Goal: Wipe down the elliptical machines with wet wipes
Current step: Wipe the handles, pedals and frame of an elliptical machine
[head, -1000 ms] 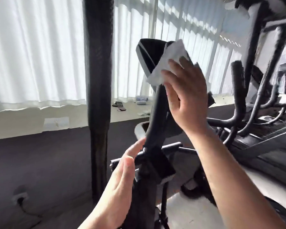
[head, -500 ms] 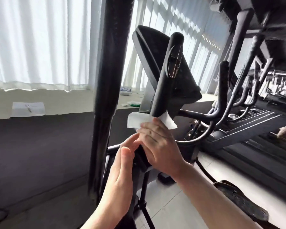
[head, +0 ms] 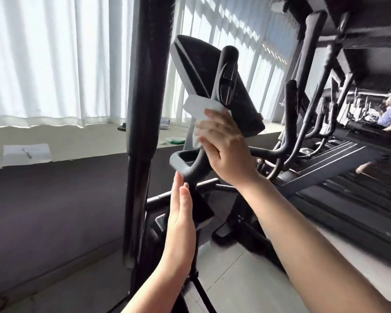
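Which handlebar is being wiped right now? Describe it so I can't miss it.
Find the tilted black console by the curtained window. The curved handlebar rises just in front of it. Unlike the bare handlebars further right, the right hand presses a white wet wipe around it.

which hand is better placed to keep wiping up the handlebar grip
Right. The right hand already holds the wet wipe wrapped on the handlebar; the left hand is flat, lower against the post, holding nothing.
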